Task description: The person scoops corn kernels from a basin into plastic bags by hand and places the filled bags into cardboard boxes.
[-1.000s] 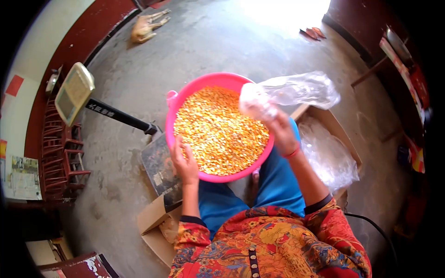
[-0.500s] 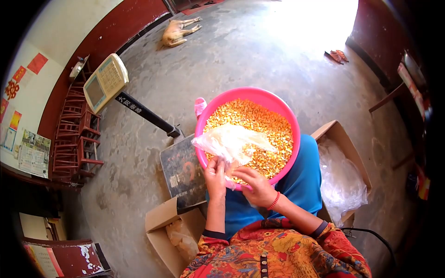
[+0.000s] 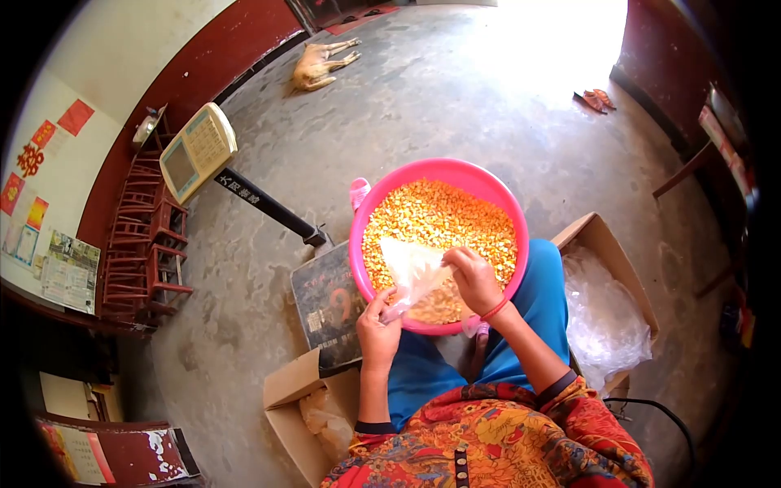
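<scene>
A pink basin (image 3: pixel 521 220) of yellow corn kernels (image 3: pixel 443 205) rests at my knees. Over its near part I hold a thin clear plastic bag (image 3: pixel 404 267) between both hands. My left hand (image 3: pixel 378 329) pinches the bag's lower left end at the basin's near left rim. Higher up and to the right, my right hand (image 3: pixel 474 279) grips the bag's other side above the kernels. A red band circles my right wrist. The bag looks slack and partly see-through, and I cannot make out anything inside it.
A platform scale (image 3: pixel 325 305) with a display head (image 3: pixel 198 152) stands left of the basin. One cardboard box (image 3: pixel 293 390) sits at my left; another box, holding clear plastic bags (image 3: pixel 602 313), is at my right. A dog (image 3: pixel 321 65) lies on the floor ahead.
My right hand has moved up and to the right, away from my left hand, with the bag's edge. The bag, bunched before, now stretches between both hands. The view has shifted slightly.
</scene>
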Tool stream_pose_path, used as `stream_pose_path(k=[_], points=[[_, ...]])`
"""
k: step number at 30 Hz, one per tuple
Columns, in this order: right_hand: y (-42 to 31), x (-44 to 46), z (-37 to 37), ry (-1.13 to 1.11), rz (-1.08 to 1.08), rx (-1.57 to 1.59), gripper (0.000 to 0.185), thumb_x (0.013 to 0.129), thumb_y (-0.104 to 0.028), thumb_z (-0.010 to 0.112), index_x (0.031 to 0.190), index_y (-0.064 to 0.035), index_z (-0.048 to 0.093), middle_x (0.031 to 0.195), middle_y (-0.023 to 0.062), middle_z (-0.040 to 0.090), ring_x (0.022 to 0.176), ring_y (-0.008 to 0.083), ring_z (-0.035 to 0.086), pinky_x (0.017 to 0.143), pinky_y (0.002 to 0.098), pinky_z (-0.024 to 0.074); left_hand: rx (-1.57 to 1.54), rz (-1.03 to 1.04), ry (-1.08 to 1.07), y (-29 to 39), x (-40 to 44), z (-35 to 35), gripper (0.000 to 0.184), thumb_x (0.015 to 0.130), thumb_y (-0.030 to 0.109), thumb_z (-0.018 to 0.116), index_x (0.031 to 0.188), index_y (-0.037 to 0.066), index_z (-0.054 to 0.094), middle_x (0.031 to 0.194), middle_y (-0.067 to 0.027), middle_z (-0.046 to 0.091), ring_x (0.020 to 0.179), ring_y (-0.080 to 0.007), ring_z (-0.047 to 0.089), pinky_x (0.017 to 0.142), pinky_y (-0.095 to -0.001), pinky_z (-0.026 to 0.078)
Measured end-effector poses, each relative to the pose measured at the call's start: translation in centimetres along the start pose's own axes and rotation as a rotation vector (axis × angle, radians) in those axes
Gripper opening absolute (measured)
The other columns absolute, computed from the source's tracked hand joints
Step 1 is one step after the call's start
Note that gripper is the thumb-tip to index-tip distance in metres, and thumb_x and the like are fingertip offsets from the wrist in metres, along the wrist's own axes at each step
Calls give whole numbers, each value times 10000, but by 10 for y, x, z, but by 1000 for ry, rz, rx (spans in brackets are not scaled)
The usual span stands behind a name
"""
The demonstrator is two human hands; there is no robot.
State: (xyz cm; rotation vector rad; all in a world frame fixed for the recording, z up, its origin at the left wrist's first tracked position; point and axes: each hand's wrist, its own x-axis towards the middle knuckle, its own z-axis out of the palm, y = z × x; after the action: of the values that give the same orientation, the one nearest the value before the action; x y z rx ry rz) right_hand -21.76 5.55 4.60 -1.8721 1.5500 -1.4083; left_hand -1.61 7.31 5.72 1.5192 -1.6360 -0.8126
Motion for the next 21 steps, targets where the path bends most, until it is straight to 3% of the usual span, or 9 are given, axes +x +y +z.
stream_pose_path(k=[3,5,6,8,11,14,16,19,21], points=[[11,0,0,31,107,334,120,788,22,474,858,-32,554,636,91,497,621,194,550,554,306,433,-36,127,52,-8,-1,-6,257,683,-44,644,927,34,638,762,-75,585,691,-124,573,624,-238,452],[13,0,-8,-150,523,763,117,835,3,444,876,-17,552,585,69,472,571,135,524,530,288,424,18,176,9,-11,-2,-9,234,724,-55,603,945,16,633,824,-58,603,739,-130,584,660,-241,457],[14,-1,-9,-150,523,763,117,835,3,444,876,-17,552,585,69,472,571,135,524,530,288,424,18,176,9,-9,-2,-8,234,724,-55,603,945,16,633,824,-58,603,739,-130,584,660,-241,457],[20,-3,-5,-99,452,528,111,851,-36,451,871,-7,557,603,48,494,571,112,513,524,291,428,-551,-138,-220,2,-7,-8,196,773,-50,569,957,4,615,828,-39,605,744,-146,589,671,-257,468],[24,-4,-3,-81,260,201,96,816,-62,503,868,-24,574,664,116,568,597,210,577,546,321,444,-1017,-375,-294,20,-17,-10,186,797,-40,559,974,11,587,810,-23,595,721,-146,587,679,-267,480],[10,0,-14,-166,192,62,99,781,-71,533,861,-56,590,728,162,589,670,299,594,587,368,464,-1503,-333,-543,22,-12,-17,192,784,0,605,970,37,575,814,-26,596,694,-132,583,656,-264,488],[18,1,-10,-125,81,0,90,784,-85,540,850,-55,593,707,151,589,655,293,598,589,376,470,-1419,-395,-494,23,-17,-20,207,779,22,618,979,41,571,799,-11,586,649,-97,558,598,-229,461],[11,11,-20,-94,17,-72,160,735,-82,587,894,-62,585,787,146,577,749,308,574,657,373,464,-739,-255,-409,14,-16,-7,160,820,116,611,951,31,577,788,-6,587,610,-36,525,516,-174,419],[-16,22,-32,-11,-67,-25,251,688,-69,621,933,-62,567,861,131,553,841,318,536,717,368,449,-782,-320,-314,15,-15,4,139,836,132,596,930,30,581,779,-5,587,605,-33,520,506,-176,420]])
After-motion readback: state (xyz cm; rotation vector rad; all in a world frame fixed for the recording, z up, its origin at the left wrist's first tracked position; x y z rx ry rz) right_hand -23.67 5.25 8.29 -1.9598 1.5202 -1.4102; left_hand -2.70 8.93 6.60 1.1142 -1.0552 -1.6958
